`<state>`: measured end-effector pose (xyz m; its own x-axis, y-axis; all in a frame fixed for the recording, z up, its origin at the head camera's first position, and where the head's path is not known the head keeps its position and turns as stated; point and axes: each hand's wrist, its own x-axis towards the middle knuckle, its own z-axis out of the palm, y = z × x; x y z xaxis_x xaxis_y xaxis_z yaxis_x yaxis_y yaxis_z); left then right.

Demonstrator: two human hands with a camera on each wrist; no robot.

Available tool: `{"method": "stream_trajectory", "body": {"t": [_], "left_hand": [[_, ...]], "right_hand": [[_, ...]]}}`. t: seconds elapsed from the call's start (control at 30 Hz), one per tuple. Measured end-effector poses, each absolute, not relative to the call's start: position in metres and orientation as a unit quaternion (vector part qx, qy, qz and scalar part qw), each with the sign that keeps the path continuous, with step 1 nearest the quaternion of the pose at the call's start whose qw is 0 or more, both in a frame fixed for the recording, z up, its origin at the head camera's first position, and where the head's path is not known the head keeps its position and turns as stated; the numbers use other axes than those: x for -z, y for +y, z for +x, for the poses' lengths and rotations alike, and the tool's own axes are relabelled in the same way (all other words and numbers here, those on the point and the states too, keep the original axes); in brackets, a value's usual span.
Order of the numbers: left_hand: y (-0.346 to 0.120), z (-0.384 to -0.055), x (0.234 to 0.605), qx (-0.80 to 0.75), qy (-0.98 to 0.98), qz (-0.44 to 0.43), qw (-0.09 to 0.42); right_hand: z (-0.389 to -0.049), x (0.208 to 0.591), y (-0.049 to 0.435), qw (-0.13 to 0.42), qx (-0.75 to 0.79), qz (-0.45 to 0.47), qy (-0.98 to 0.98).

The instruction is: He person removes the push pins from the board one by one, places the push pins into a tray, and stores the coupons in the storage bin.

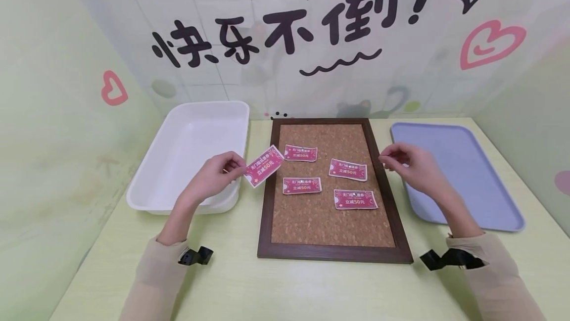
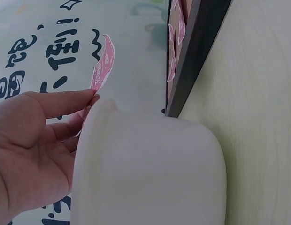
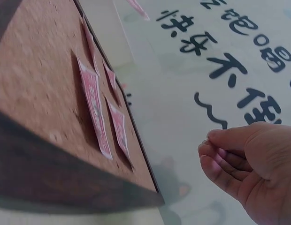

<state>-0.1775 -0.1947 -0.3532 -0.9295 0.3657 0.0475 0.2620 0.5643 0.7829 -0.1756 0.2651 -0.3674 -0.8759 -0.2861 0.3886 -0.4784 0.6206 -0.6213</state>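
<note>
My left hand (image 1: 215, 174) pinches a pink coupon (image 1: 264, 166) by its lower left corner, between thumb and fingers. The coupon is tilted and overlaps the left frame edge of the cork board (image 1: 329, 229) in the head view. Several similar coupons (image 1: 302, 185) lie on the cork, each with a small pale pin near its upper middle. My right hand (image 1: 411, 165) hovers by the board's right edge, fingers curled. Its thumb (image 3: 225, 139) meets the fingertips; I cannot tell whether something tiny is between them.
A white plastic bin (image 1: 153, 175) stands left of the board, under my left hand. A blue-purple tray (image 1: 467, 182) lies to the right, partly beneath my right arm. Behind the table (image 1: 231, 271) hangs a printed backdrop (image 1: 276, 83).
</note>
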Motion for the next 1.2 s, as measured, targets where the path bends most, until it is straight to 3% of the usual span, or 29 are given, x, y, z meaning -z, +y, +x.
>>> {"method": "stream_trajectory", "body": {"t": [0.63,1.2], "left_hand": [[-0.26,-0.192,0.364,-0.419,0.906,0.049,0.008],[-0.286,-0.198,0.382,-0.4,0.913,-0.077,0.042]], "right_hand": [[-0.19,0.381,0.35,0.142,-0.366,0.102,-0.914],[-0.196,0.409,0.394,0.103,-0.274,0.036,-0.956]]}}
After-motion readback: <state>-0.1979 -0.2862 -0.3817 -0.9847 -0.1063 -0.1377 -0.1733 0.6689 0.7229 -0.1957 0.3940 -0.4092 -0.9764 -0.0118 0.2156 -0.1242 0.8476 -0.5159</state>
